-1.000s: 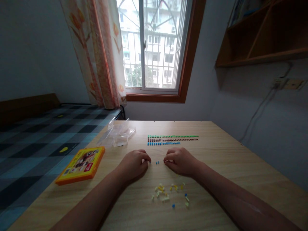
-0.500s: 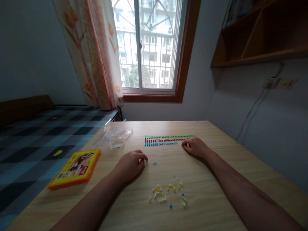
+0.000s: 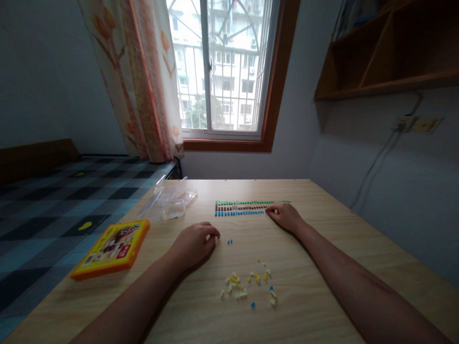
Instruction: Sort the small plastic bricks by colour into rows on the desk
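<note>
Three rows of tiny building bricks lie on the wooden table: a green row (image 3: 244,202), a dark brown row (image 3: 240,209) and a blue row (image 3: 236,213). My right hand (image 3: 285,215) is at the right end of the blue row, its thumb and forefinger pinched; whatever is between them is hidden. It covers part of the rows behind it. My left hand (image 3: 197,242) rests on the table with curled fingers, a dark speck at the fingertip too small to name. Just right of it are two small blue bricks (image 3: 230,241).
Loose yellow and cream bricks (image 3: 234,282) lie scattered nearer me, with a blue brick (image 3: 253,304) among them. On the left are an orange-yellow box (image 3: 111,248) and clear plastic trays (image 3: 174,209). A bed (image 3: 46,229) adjoins the table's left side.
My right hand has moved slightly left, up to the end of the blue row. My left hand stays in nearly the same place. The loose bricks look unchanged.
</note>
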Tool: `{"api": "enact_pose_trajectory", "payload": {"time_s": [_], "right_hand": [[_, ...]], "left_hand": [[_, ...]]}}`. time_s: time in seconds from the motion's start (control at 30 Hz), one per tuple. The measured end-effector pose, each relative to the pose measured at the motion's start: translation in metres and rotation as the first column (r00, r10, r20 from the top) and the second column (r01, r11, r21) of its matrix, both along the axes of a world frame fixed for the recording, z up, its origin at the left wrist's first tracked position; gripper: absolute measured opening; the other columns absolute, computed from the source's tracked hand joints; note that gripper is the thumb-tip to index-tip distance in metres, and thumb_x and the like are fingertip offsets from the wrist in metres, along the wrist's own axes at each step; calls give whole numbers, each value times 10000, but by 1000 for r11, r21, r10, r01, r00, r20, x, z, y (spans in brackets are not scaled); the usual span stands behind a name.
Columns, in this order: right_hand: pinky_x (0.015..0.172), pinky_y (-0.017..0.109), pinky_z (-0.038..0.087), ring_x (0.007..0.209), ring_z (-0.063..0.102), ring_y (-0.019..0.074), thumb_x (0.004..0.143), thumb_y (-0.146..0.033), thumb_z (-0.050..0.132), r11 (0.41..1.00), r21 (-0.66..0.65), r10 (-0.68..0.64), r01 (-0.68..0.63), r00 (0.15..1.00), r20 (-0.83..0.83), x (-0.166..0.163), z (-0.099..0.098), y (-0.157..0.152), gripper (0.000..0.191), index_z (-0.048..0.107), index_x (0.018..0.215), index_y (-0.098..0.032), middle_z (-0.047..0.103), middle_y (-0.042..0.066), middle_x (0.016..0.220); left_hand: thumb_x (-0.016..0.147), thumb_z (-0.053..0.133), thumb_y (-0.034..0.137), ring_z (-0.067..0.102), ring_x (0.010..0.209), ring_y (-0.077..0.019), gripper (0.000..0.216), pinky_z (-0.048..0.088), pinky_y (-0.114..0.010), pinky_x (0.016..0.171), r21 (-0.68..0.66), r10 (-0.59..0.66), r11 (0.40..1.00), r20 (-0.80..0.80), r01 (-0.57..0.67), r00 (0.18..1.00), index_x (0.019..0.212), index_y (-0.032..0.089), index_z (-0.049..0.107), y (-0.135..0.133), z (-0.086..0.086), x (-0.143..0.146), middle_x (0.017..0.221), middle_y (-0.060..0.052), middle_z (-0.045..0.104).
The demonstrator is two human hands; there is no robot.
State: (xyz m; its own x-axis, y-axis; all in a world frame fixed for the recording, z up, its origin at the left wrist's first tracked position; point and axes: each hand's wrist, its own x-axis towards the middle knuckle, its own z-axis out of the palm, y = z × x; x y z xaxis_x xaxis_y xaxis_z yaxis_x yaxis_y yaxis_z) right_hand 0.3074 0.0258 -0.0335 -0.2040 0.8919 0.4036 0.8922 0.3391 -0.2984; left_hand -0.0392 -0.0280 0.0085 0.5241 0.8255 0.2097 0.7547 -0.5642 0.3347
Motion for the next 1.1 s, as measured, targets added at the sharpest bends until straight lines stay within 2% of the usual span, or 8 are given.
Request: {"api": "enact_pose_trajectory", "payload": {"time_s": [0.43, 0.67, 0.83, 1.0, 1.1], "right_hand": [[779, 271, 504, 842, 679, 175, 890, -292, 572, 999, 33, 39, -36, 996, -79, 3, -8, 4, 218, 778, 944, -247, 755, 26, 978], [785, 275, 500, 846, 680, 177, 889, -297, 579, 1000, 10, 18, -18, 998, -59, 2, -8, 3, 209, 780, 933, -261, 755, 21, 984], [745, 274, 497, 785, 666, 176, 873, -263, 581, 998, 55, 23, -17, 993, -113, 1, -7, 2, 209, 776, 946, -242, 750, 34, 929], [699, 264, 470, 731, 634, 163, 867, -205, 560, 990, 143, 15, 5, 991, -135, -20, 4, -9, 232, 765, 974, -225, 726, 50, 888], [727, 260, 463, 764, 634, 158, 863, -177, 557, 984, 149, 118, -98, 984, -135, -49, 12, -24, 243, 757, 993, -225, 723, 48, 927]], "left_hand": [[825, 488, 199, 660, 858, -187, 281, 475, -286, 823, -6, 5, 1000, -5, -5, 1000, 907, 244, 753, 1, 0, 0, 976, -24, 723], [823, 498, 194, 658, 856, -175, 277, 479, -274, 809, -5, -5, 1000, -3, 5, 1000, 909, 245, 756, 2, -2, -1, 977, -19, 722], [838, 492, 193, 658, 860, -173, 291, 477, -279, 816, -12, 1, 1000, -18, -1, 1000, 936, 253, 759, 1, -1, -1, 996, -20, 717], [851, 469, 183, 655, 873, -174, 370, 474, -290, 810, -1, -18, 1000, -83, 18, 996, 1090, 293, 730, 1, -4, 3, 1083, -27, 682], [876, 447, 184, 648, 888, -180, 420, 470, -294, 816, 25, -46, 998, -128, 49, 991, 1199, 314, 681, 0, -7, 9, 1086, -42, 658]]}}
